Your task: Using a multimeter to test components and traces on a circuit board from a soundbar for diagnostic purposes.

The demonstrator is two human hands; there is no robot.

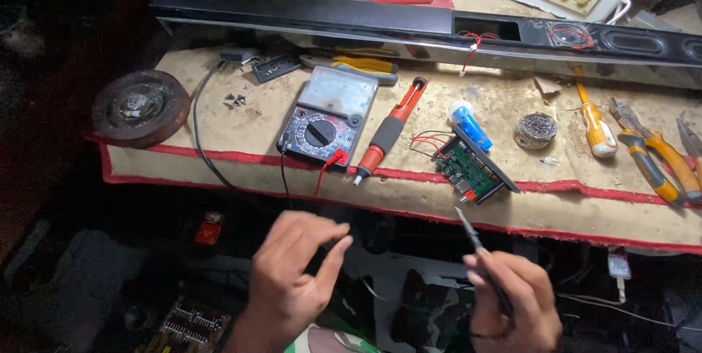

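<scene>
The right hand, low and right of centre, is gripping a thin pointed tool with closed fingers, tip aimed up at the green circuit board lying untouched at the bench edge, red wires trailing. The left hand is pinching finger to thumb; whether anything sits between them, I cannot tell. Judging by this, the soundbar housing along the top is standing opened, board out, repair barely begun. An analog multimeter, desoldering pump and pliers are lying on the red-trimmed bench cloth; the surroundings are dark and cluttered.
</scene>
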